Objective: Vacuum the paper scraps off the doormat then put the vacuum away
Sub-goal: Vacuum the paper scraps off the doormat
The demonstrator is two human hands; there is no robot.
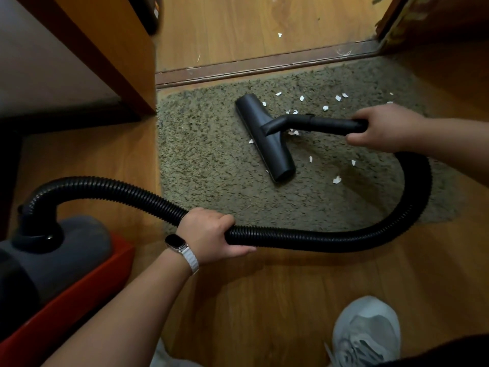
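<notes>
so the right grip (383, 127) is wrapped tight round the near end of the stiff black wand (330, 124), and the nozzle (267, 139) sits flat around the middle of the doormat (211, 154). left grip (209, 234) is closed round the ribbed hose (344, 238) just off the mat's near left corner, with the hose looping across the mat's near edge. paper scraps (336, 179) are scattered mostly toward the far right of the mat, a few touching the nozzle. they look featherlight, though that shaggy pile may cling to some. wand's rigid so steering from its end seems fine; hose is floppy, worth holding mid-length. vacuum body (60, 250) sits off the mat's left edge on the floor (264, 300), looks like the heavy bit, can't see a handle from here
</notes>
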